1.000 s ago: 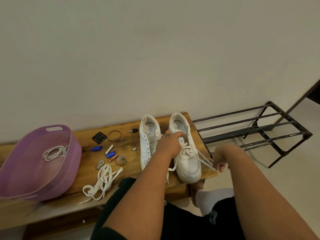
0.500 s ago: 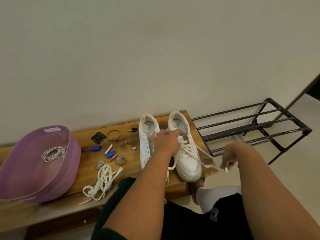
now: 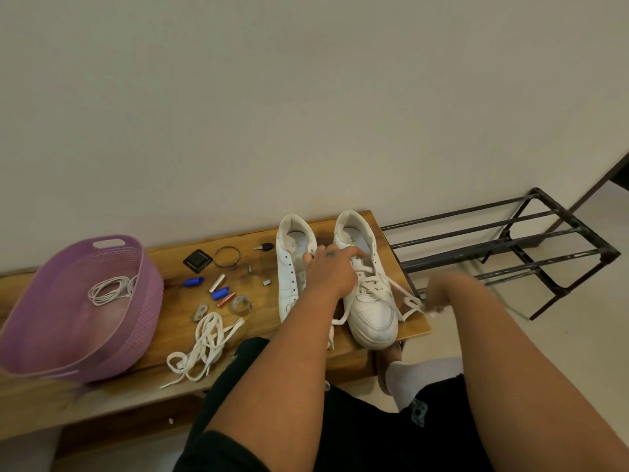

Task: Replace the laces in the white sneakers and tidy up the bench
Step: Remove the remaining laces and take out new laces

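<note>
Resting on the right sneaker at the worktop's right end, the left hand curled over its tongue; the blurred right hand pinched its lace.

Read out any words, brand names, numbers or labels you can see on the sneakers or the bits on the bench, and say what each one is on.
No text can be read.
Left sneaker: a small grey print on the insole, too blurred to read.
Right sneaker: a similar insole print, also unreadable.
Orange battery: any marking is too small to read.
Black shorts: a grey emblem, with no legible letters.
</note>
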